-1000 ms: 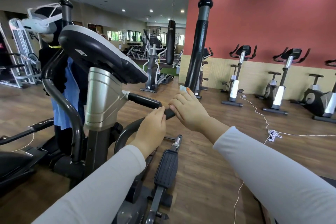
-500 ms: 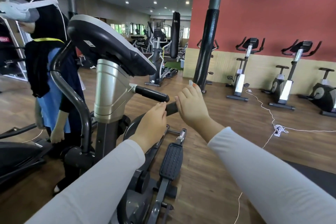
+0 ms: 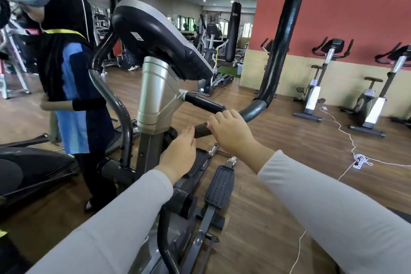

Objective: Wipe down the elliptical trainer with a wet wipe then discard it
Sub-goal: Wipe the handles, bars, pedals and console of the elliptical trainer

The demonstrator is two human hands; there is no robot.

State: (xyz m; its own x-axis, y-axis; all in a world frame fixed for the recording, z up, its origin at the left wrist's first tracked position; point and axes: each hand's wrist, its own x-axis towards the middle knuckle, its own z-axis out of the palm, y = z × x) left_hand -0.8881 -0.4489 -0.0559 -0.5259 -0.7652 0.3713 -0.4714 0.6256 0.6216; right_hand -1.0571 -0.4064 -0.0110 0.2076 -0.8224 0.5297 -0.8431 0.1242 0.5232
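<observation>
The elliptical trainer [image 3: 155,87] stands right in front of me, with a black and silver console on a silver post. Its curved dark swing arm [image 3: 278,55] rises on the right. My right hand [image 3: 231,133] is curled over the lower part of that arm. Only a pale sliver of the wet wipe [image 3: 208,123] shows at its fingertips; the rest is hidden under the hand. My left hand [image 3: 178,153] reaches to the same bar just left of it, its fingers fairly straight and their tips touching the bar.
A person wearing a headset [image 3: 71,87] stands close on the left of the trainer. Foot pedals [image 3: 220,187] lie below my hands. Exercise bikes [image 3: 315,91] line the red wall. A white cable and power strip [image 3: 358,161] lie on the wooden floor.
My view has moved closer and lower towards the trainer. My right hand has slid down the curved bar towards my left hand, and the wipe has become less visible.
</observation>
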